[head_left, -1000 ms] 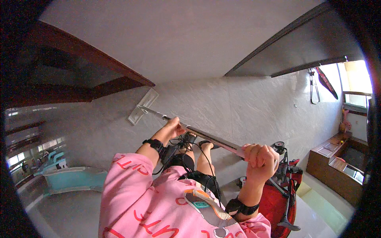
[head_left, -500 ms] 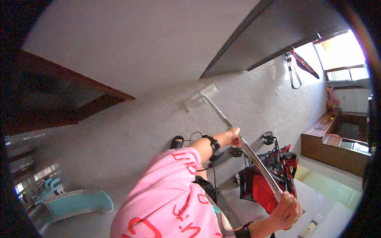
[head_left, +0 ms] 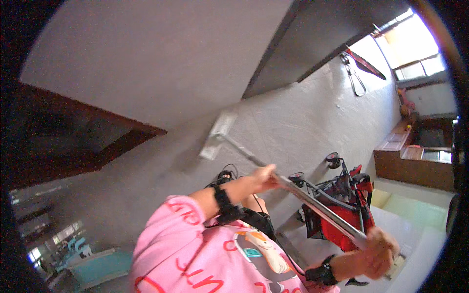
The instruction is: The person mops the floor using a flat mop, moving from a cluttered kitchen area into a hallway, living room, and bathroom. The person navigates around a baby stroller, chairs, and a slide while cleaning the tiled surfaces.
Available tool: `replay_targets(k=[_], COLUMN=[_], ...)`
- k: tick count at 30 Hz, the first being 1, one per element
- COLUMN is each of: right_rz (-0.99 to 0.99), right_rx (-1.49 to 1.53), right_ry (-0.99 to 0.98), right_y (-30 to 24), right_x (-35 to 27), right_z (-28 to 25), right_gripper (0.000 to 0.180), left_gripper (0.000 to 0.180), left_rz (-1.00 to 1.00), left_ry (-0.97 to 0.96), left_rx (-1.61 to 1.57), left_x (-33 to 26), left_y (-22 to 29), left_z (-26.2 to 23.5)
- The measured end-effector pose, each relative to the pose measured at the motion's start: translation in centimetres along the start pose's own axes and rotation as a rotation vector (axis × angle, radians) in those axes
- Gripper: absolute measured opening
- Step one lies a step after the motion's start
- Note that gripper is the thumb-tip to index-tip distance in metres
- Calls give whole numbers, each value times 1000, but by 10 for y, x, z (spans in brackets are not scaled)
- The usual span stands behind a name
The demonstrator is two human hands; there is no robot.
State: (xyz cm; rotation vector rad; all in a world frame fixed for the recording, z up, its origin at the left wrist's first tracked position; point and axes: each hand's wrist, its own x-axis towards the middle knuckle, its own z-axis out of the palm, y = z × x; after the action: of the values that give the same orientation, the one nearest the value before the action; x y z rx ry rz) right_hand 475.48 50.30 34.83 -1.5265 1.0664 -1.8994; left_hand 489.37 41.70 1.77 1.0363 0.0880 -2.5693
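A flat mop with a long silver handle (head_left: 320, 207) slants across the view from lower right to upper left. Its pale, wide mop head (head_left: 213, 146) rests on the grey floor, slightly blurred. My left hand (head_left: 266, 178) is closed round the middle of the handle, with a black band on that wrist. Farther back, my right hand (head_left: 381, 253) grips the top end of the handle, its fingers smeared by motion. Both arms come out of a pink printed top.
A red and black stroller (head_left: 337, 215) stands under the handle, close to my right hand. Ahead, a dark panel (head_left: 317, 44) and a wall (head_left: 161, 53) border the floor. Wooden furniture (head_left: 415, 168) is at the right, a teal seat-like object (head_left: 100, 268) lower left.
The mop head has swung left and toward me over the floor and turned. My left hand has moved left, and my right hand has shifted right and slightly down.
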Motion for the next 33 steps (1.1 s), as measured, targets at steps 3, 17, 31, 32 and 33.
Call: replay_targets(k=[3, 17, 31, 32, 33], right_rz=[242, 127, 230, 146, 14], right_rx=[-100, -27, -312, -288, -216], right_ry=[-149, -833, -620, -389, -94], right_y=[43, 46, 136, 120, 109], right_x=[-2, 93, 162, 164, 160], right_z=[19, -33, -116, -117, -113], right_gripper=[28, 13, 24, 28, 24], left_gripper=[27, 19, 21, 21, 21], left_rz=[65, -238, -319, -344, -365], left_ry=[275, 103, -460, -498, -533], left_rx=[-116, -66, -298, -212, -123], left_x=[-16, 149, 324, 307, 288], left_y=[19, 14, 60, 58, 53], left_z=[-53, 91, 218, 228, 234])
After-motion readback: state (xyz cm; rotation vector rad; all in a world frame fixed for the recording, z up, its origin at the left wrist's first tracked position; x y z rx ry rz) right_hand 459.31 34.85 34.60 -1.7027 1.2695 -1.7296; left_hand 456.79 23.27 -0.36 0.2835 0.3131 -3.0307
